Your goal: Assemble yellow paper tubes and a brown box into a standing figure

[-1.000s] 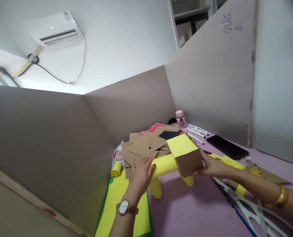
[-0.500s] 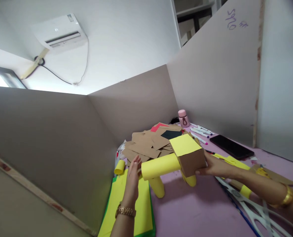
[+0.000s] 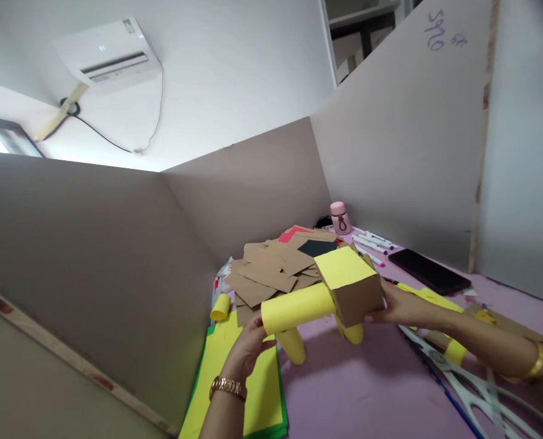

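Note:
A four-legged paper model stands over the purple table [image 3: 345, 390], made of a yellow paper tube body [image 3: 296, 309], yellow tube legs [image 3: 292, 346] and a brown cardboard box head [image 3: 356, 299] with a yellow top. My right hand [image 3: 388, 305] is closed on the box's right side; its fingertips are partly hidden behind the box. At the tube's left end, my left hand [image 3: 249, 346] is curled with its fingers on the far side and the thumb below. The box and the tube touch each other.
Brown cardboard pieces [image 3: 262, 274] are heaped behind the model. Yellow sheets [image 3: 257, 402] lie at the left, near a small yellow roll [image 3: 220, 306]. White scissors [image 3: 440, 361], a black phone [image 3: 429, 271], markers [image 3: 370, 245] and a pink bottle [image 3: 340, 218] are at the right.
My left hand has gone from upright, with straight fingers beside the tube, to curled round its left end. My right hand and the model have stayed nearly still.

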Demonstrator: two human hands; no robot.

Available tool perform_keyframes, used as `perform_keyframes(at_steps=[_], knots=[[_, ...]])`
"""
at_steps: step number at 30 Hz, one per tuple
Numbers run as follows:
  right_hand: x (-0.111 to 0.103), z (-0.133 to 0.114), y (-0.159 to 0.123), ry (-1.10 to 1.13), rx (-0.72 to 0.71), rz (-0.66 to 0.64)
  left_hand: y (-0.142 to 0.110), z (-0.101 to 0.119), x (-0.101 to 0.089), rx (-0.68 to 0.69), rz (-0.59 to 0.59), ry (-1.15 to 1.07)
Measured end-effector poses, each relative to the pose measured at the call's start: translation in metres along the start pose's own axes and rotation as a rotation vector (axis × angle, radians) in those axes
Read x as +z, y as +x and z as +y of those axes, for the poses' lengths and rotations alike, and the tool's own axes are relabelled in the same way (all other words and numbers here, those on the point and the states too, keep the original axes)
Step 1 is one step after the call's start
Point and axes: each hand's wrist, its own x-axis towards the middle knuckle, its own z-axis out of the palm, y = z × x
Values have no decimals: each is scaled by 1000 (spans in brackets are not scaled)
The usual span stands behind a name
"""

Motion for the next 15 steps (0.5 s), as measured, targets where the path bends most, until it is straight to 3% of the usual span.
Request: perform_keyframes(at_steps=[15], knots=[[2, -9, -4, 20, 15, -30, -9, 7, 5, -3, -50, 31]])
